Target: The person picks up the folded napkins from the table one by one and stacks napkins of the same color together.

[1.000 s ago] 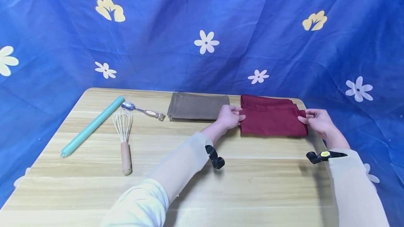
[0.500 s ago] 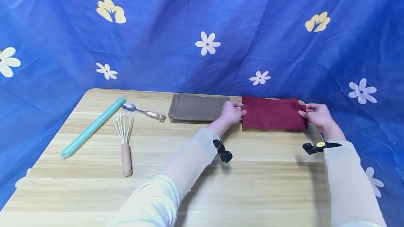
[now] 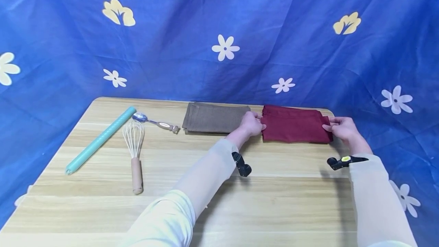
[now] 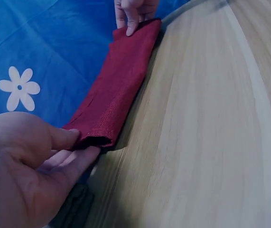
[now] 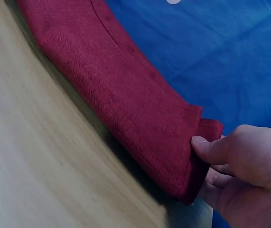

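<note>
A folded dark red cloth napkin (image 3: 295, 125) lies at the back right of the table, its long side along the far edge. My left hand (image 3: 251, 124) pinches its left end between thumb and fingers. At the opposite end my right hand (image 3: 344, 129) pinches the corner, thumb on top and fingers beneath, as the right wrist view shows on the napkin (image 5: 121, 99). In the left wrist view the layers of the napkin (image 4: 118, 80) gape slightly beside the left fingers. Just left of it lies a folded grey-brown napkin (image 3: 214, 117), partly behind my left hand.
A whisk (image 3: 136, 159) with a wooden handle, a spoon (image 3: 156, 122) with a bear-shaped handle end and a turquoise rolling pin (image 3: 101, 140) lie on the left of the wooden table (image 3: 274, 201). A blue flowered curtain (image 3: 171, 41) hangs behind the table.
The red napkin has moved back toward the far edge and lies flatter, both hands still pinching its ends. During the last half second it has barely shifted.
</note>
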`<move>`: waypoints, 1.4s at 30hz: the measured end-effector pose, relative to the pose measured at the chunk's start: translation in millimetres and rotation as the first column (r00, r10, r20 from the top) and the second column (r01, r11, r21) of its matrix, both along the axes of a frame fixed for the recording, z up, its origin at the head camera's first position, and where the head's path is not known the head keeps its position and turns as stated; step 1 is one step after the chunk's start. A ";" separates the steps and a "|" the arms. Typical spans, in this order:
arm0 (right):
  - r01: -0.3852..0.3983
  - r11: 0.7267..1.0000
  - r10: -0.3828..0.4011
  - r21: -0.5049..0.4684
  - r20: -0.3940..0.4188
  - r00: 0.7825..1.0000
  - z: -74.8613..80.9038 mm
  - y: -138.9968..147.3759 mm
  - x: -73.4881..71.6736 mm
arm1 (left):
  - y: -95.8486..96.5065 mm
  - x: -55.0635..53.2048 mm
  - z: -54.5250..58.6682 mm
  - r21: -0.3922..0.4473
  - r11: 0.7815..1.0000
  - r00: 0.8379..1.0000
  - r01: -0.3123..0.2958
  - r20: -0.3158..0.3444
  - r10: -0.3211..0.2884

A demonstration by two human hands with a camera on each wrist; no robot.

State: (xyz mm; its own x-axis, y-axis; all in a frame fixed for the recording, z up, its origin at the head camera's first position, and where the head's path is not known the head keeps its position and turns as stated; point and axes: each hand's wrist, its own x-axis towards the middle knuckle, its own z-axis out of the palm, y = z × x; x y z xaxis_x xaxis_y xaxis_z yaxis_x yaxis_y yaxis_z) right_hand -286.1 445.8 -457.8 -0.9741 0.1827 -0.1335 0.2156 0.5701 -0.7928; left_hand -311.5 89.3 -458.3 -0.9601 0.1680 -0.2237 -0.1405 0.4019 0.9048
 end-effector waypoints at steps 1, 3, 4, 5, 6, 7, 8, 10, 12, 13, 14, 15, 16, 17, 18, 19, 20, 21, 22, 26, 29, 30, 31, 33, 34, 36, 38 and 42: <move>0.009 1.000 -0.009 0.002 0.001 1.000 -0.1 0.5 1.2 | -0.1 -0.2 0.4 -0.028 1.000 1.000 0.014 -0.005 -0.014; 0.016 1.000 -0.016 0.000 -0.001 1.000 -0.1 0.5 2.7 | 0.4 -0.5 0.6 -0.081 0.996 0.999 0.031 -0.017 -0.032; 0.021 1.000 -0.021 0.000 -0.005 1.000 0.1 0.0 2.9 | 0.8 -0.7 0.7 -0.097 0.995 0.999 0.033 -0.023 -0.035; 0.027 1.000 -0.027 -0.010 -0.010 1.000 0.6 -0.9 3.2 | 1.4 -0.9 0.6 -0.103 0.994 0.999 0.031 -0.029 -0.034; 0.035 0.999 -0.035 -0.017 -0.016 0.999 1.5 -2.2 3.4 | 2.1 -0.9 0.6 -0.098 0.995 0.999 0.027 -0.033 -0.030; 0.044 0.999 -0.044 -0.024 -0.023 0.999 2.3 -3.2 3.4 | 2.9 -1.3 0.7 -0.091 0.996 0.999 0.021 -0.039 -0.025; 0.050 0.998 -0.051 -0.028 -0.029 0.998 3.1 -3.9 3.1 | 3.7 -1.5 1.0 -0.087 0.996 0.999 0.015 -0.049 -0.019; 0.072 0.997 -0.074 -0.036 -0.038 0.997 4.5 -4.9 2.3 | 5.5 -2.1 1.9 -0.064 0.998 0.998 -0.002 -0.065 -0.002; 0.092 0.995 -0.093 -0.036 -0.042 0.995 5.5 -5.5 1.7 | 7.3 -3.0 2.1 -0.045 0.999 0.997 -0.017 -0.075 0.014; 0.100 0.994 -0.102 -0.035 -0.042 0.994 5.3 -5.1 1.3 | 8.2 -3.4 2.2 -0.043 0.999 0.997 -0.024 -0.079 0.021; 0.109 0.993 -0.110 -0.033 -0.041 0.993 5.0 -4.8 1.0 | 9.0 -3.7 2.1 -0.044 0.999 0.996 -0.029 -0.082 0.025; 0.115 0.993 -0.117 -0.030 -0.042 0.992 4.3 -4.2 0.8 | 9.7 -3.9 2.0 -0.043 0.998 0.996 -0.035 -0.081 0.031; 0.117 0.993 -0.118 -0.026 -0.043 0.992 3.7 -3.7 0.7 | 10.2 -4.1 1.6 -0.047 0.998 0.996 -0.037 -0.079 0.033; 0.121 0.993 -0.121 -0.019 -0.040 0.992 2.7 -3.2 0.7 | 10.6 -4.3 1.3 -0.057 0.998 0.996 -0.036 -0.078 0.031; 0.123 0.992 -0.123 -0.012 -0.034 0.992 1.8 -2.5 0.8 | 10.8 -4.1 1.2 -0.069 0.997 0.997 -0.033 -0.075 0.028; 0.124 0.992 -0.124 -0.004 -0.028 0.992 0.7 -1.6 0.9 | 10.9 -4.2 0.9 -0.092 0.995 0.997 -0.030 -0.075 0.023; 0.119 0.993 -0.119 -0.002 -0.017 0.993 -0.1 -1.0 1.1 | 10.8 -4.1 0.9 -0.126 0.992 0.997 -0.022 -0.076 0.013; 0.110 0.994 -0.110 0.000 -0.002 0.994 -0.8 -0.5 1.2 | 10.6 -3.8 1.1 -0.160 0.987 0.997 -0.012 -0.076 0.000; 0.104 0.995 -0.104 0.002 0.009 0.995 -1.1 -0.4 1.3 | 10.3 -3.7 1.6 -0.199 0.980 0.997 0.003 -0.080 -0.019; 0.101 0.995 -0.101 -0.016 0.009 0.995 -0.7 -2.4 0.2 | 10.1 -2.7 5.2 -0.301 0.953 0.993 0.044 -0.088 -0.073; 0.122 0.992 -0.124 -0.036 -0.036 0.992 1.1 -5.0 -1.0 | 11.5 -2.2 7.4 -0.266 0.963 0.995 0.038 -0.076 -0.060; 0.130 0.991 -0.131 -0.037 -0.048 0.990 1.8 -5.8 -1.1 | 12.2 -2.1 7.6 -0.244 0.969 0.996 0.029 -0.070 -0.048; 0.135 0.990 -0.137 -0.043 -0.056 0.989 2.1 -6.2 -1.5 | 12.7 -2.3 7.5 -0.225 0.974 0.997 0.019 -0.065 -0.034; 0.146 0.988 -0.149 -0.046 -0.057 0.987 2.2 -6.9 -1.7 | 13.2 -2.5 6.7 -0.195 0.981 0.998 0.003 -0.059 -0.015; 0.150 0.988 -0.152 -0.039 -0.052 0.987 1.7 -6.7 -1.7 | 13.2 -2.7 5.8 -0.190 0.982 0.998 0.001 -0.059 -0.013; 0.155 0.988 -0.156 -0.025 -0.029 0.987 -0.1 -5.9 -1.5 | 13.1 -3.3 3.3 -0.193 0.981 0.998 0.001 -0.056 -0.012; 0.157 0.987 -0.157 -0.022 -0.002 0.988 -1.4 -5.6 -0.7 | 12.2 -4.3 0.7 -0.199 0.980 0.998 0.007 -0.053 -0.018; 0.143 0.990 -0.143 -0.009 -0.001 0.990 -3.2 -2.6 1.7 | 11.0 -7.5 -2.2 -0.193 0.981 0.998 0.015 -0.049 -0.025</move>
State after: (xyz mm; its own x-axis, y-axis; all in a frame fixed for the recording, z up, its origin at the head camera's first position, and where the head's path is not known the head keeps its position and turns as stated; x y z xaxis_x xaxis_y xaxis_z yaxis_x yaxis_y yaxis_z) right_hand -284.4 443.2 -461.0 -0.9382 0.3193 -0.1338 0.2930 0.5264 -0.7981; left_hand -318.9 100.3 -460.5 -0.9679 0.1460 -0.2045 -0.0862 0.5715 0.8160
